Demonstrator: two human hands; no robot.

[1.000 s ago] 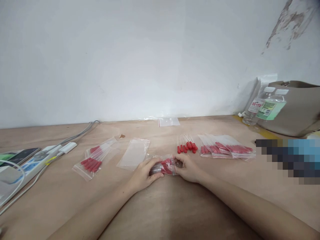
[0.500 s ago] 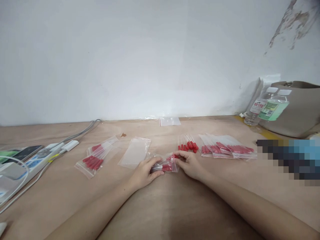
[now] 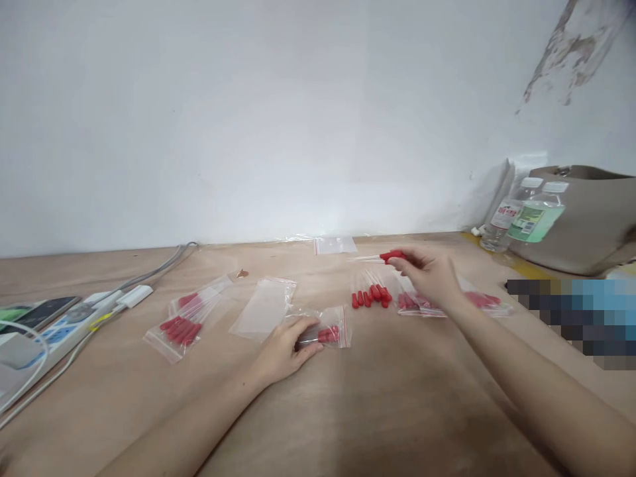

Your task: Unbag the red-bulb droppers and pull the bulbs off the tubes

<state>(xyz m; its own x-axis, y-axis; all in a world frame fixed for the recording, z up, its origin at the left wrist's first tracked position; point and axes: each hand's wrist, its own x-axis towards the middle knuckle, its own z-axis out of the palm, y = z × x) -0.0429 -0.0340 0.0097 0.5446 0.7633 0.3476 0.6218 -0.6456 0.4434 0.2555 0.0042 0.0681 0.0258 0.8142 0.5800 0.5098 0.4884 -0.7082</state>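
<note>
On the wooden table, I see that the right hand now leaves the left hand to steady the bag alone, gripped inside its fingers; right fingertips pinch red droppers, beyond the loose droppers.

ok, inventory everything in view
held bag: one, clear, front centre
held droppers: unclear, red, centre right
loose droppers: several, red, centre right
filled bags: several, clear, left and right
flat bags: unclear, translucent, centre left
rear bag: one, translucent, back centre
scrap: one, brown, rear left
power strip: one, white-blue, left
cables: several, grey, white, left
phone: one, dark, left
bottles: two, clear, green, back right
container: one, grey, right
table: one, brown, below
wall: one, white, back
left hand: one, front centre
right hand: one, centre right
</note>
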